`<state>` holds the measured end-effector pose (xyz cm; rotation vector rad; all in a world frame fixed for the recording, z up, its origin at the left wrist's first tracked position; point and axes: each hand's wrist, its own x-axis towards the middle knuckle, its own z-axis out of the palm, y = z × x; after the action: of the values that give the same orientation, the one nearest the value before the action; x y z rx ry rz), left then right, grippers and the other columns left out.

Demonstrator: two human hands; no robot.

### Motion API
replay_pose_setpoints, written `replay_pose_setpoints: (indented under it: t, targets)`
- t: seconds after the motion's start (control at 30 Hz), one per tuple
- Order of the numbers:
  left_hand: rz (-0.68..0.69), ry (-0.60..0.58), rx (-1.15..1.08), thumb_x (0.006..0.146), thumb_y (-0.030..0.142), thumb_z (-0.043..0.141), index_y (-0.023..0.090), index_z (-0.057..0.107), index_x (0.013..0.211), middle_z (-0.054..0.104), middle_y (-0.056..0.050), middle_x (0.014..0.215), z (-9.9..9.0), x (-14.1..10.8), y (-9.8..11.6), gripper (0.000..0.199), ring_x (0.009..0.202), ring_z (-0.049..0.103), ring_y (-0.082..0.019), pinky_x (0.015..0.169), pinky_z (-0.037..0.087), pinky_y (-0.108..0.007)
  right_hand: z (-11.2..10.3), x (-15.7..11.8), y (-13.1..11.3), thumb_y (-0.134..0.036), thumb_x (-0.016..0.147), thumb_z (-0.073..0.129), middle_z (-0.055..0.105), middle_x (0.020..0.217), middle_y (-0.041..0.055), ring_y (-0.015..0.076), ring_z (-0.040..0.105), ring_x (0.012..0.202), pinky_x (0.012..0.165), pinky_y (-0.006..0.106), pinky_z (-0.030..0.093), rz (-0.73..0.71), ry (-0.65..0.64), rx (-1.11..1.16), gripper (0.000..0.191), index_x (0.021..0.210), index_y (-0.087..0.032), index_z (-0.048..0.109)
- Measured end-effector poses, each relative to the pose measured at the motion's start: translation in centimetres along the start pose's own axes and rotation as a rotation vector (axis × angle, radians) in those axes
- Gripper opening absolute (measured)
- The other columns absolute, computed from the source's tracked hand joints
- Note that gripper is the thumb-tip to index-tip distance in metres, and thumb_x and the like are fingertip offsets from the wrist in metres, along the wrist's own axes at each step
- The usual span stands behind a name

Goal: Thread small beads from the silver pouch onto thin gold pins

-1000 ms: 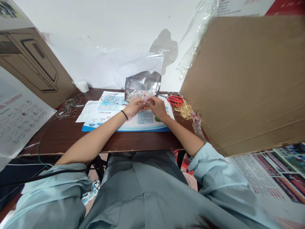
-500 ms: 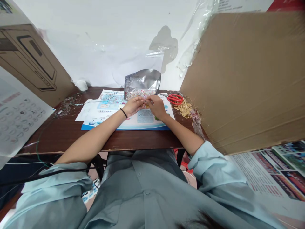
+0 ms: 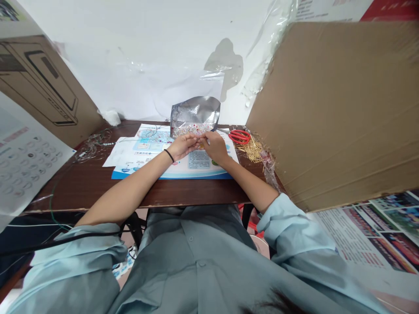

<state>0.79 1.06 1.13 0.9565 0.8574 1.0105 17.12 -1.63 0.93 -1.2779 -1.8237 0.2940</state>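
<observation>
Fingertips together, my left hand (image 3: 183,146) and my right hand (image 3: 214,146) meet just in front of an opened silver pouch (image 3: 196,114). Both hands are closed in a pinch; whatever sits between the fingertips is too small to make out. Small clear, pink and red beads (image 3: 191,129) fill the lower part of the pouch. Beneath my hands lies a printed blue-and-white sheet (image 3: 153,168). Thin clear thread (image 3: 152,131) crosses its upper left part. A black band circles my left wrist.
Right of the sheet are red-handled scissors (image 3: 239,136), a heap of thin golden sticks (image 3: 252,150) and a crumpled plastic bag (image 3: 269,168). Tangled clear line (image 3: 93,146) lies at the left. Cardboard panels (image 3: 334,109) flank the brown table (image 3: 193,192), with a white wall behind.
My hands stay almost in place, with only slight finger movement at the pinch. The camera view has shifted a little. The pouch and scissors look unmoved on the table.
</observation>
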Motion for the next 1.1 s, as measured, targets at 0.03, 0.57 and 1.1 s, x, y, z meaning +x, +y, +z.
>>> replay_pose_setpoints:
  t: [0.03, 0.57, 1.1]
  targets:
    - [0.003, -0.005, 0.0, 0.092, -0.003, 0.065, 0.011, 0.072, 0.086, 0.076, -0.005, 0.081, 0.0, 0.0, 0.0, 0.017, 0.071, 0.069, -0.007, 0.084, 0.06, -0.02, 0.0, 0.0, 0.0, -0.019, 0.096, 0.058, 0.072, 0.094, 0.0067, 0.0257, 0.059, 0.097, 0.093, 0.04, 0.047, -0.003, -0.003, -0.007, 0.015, 0.084, -0.024, 0.066]
    - [0.001, 0.02, -0.002, 0.093, -0.002, 0.065, 0.012, 0.074, 0.087, 0.072, -0.003, 0.077, -0.2, 0.1, 0.0, 0.018, 0.069, 0.067, -0.006, 0.078, 0.059, -0.017, -0.5, 0.2, -0.8, -0.027, 0.087, 0.065, 0.063, 0.068, -0.0012, 0.0165, 0.055, 0.07, 0.075, 0.032, 0.044, 0.146, -0.056, 0.084, 0.025, 0.064, -0.023, 0.054]
    - [0.026, -0.033, 0.055, 0.088, 0.0, 0.074, 0.01, 0.077, 0.091, 0.075, -0.005, 0.083, -0.6, 0.1, -0.3, 0.011, 0.075, 0.07, -0.009, 0.087, 0.06, -0.025, -1.2, 0.2, -1.6, -0.025, 0.085, 0.066, 0.065, 0.065, -0.0016, 0.0156, 0.057, 0.068, 0.072, 0.031, 0.042, 0.262, -0.111, 0.138, 0.027, 0.06, -0.021, 0.058]
